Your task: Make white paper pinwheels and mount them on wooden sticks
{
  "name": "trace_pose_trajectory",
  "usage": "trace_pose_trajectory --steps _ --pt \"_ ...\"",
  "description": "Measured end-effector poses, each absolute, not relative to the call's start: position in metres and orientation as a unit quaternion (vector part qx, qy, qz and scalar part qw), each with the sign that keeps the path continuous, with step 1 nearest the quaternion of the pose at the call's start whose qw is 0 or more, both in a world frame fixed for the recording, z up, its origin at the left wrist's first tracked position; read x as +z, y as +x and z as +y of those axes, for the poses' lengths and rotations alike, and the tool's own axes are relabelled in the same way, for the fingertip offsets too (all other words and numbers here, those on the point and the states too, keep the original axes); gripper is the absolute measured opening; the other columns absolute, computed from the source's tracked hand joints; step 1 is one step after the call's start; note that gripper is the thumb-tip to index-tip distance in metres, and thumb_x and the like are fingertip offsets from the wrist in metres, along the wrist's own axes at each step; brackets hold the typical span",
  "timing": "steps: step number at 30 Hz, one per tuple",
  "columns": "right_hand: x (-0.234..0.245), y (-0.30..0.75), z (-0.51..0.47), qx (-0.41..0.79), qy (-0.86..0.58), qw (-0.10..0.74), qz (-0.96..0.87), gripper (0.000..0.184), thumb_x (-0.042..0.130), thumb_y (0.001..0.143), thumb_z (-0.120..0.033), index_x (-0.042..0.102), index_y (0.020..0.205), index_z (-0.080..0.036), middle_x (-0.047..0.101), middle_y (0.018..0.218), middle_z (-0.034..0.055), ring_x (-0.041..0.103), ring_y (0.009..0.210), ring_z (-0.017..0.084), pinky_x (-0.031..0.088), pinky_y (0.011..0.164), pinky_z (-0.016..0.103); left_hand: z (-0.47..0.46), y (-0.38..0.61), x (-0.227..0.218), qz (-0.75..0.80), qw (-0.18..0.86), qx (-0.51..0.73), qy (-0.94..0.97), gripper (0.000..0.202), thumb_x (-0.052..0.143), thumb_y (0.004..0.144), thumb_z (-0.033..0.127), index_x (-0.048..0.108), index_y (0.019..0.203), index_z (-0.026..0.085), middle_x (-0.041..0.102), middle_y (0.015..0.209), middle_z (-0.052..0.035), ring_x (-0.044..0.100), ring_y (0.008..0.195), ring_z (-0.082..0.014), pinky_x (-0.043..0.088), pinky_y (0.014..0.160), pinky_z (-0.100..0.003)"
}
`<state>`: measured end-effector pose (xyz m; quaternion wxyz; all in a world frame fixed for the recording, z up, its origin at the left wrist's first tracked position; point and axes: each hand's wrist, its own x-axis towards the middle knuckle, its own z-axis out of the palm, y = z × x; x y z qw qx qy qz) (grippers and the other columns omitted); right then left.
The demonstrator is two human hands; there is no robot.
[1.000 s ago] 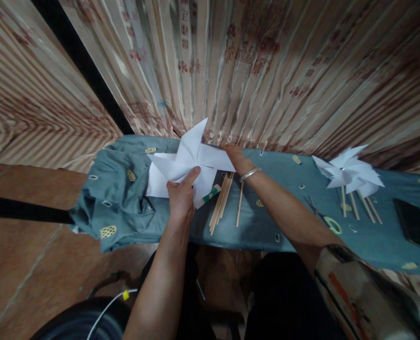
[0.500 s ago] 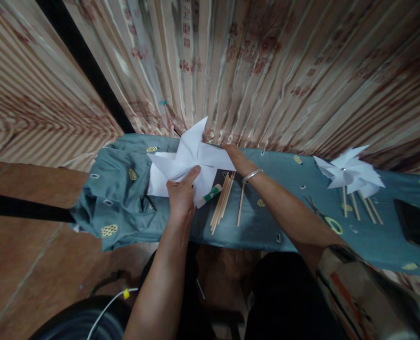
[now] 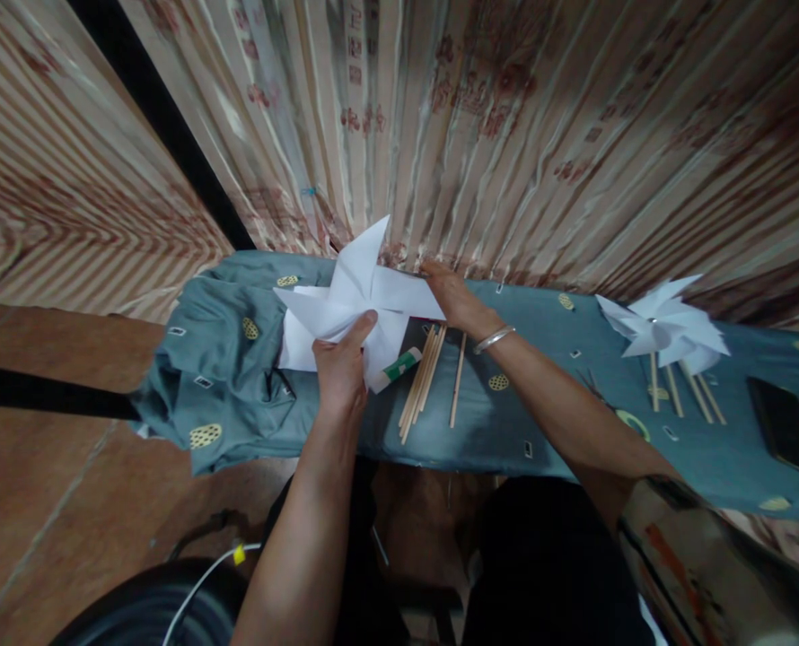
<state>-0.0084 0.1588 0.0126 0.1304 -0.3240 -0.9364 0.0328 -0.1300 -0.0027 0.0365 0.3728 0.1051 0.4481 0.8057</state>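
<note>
A white paper pinwheel point(image 3: 391, 289) is in my left hand point(image 3: 341, 370), whose thumb presses on it close to its centre; the fingers underneath are hidden. My right hand point(image 3: 454, 301), with a silver bangle at the wrist, is beside the tip of the pinwheel's right blade. Its fingertips are mostly out of sight, so its grip is unclear. White paper point(image 3: 297, 348) lies under the pinwheel's left side. Just below the pinwheel rests a green and white glue stick point(image 3: 399, 368). Several thin wooden sticks point(image 3: 421, 388) lie bunched beside it, with a single stick point(image 3: 458, 381) apart on the right.
Several white pinwheels on sticks point(image 3: 665, 325) lie at the right of the cloth-covered table point(image 3: 500, 440). Scissors with a pale green handle point(image 3: 634, 425) are near my right forearm. A black phone point(image 3: 786, 426) lies far right. A pleated curtain point(image 3: 480, 161) hangs behind the table.
My right hand has shifted slightly up at the pinwheel's right blade, uncovering the top of the single stick. The pinwheel and my left hand have moved a little left.
</note>
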Motion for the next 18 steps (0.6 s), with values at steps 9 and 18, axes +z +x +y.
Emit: trace_pose_trajectory --steps 9,18 --pt "0.000 0.013 0.136 0.085 -0.259 0.183 -0.945 0.030 0.059 0.081 -0.014 0.067 0.110 -0.014 0.055 0.136 0.0144 0.041 0.135 0.028 0.033 0.115 0.050 -0.002 -0.130 0.036 0.444 0.366 0.812 0.104 0.032 0.082 0.050 0.018 0.075 0.080 0.013 0.076 0.075 -0.0049 0.071 0.075 -0.0212 0.057 0.075 -0.031" --pt "0.014 0.002 0.147 0.004 -0.346 0.125 -0.930 0.021 0.053 0.084 -0.014 0.071 0.093 -0.009 0.058 0.132 0.0203 0.046 0.132 0.031 0.037 0.110 0.048 -0.002 -0.129 0.037 0.448 0.370 0.807 0.104 0.032 0.082 0.049 0.019 0.075 0.080 0.013 0.076 0.077 -0.0057 0.072 0.078 -0.0230 0.057 0.077 -0.033"
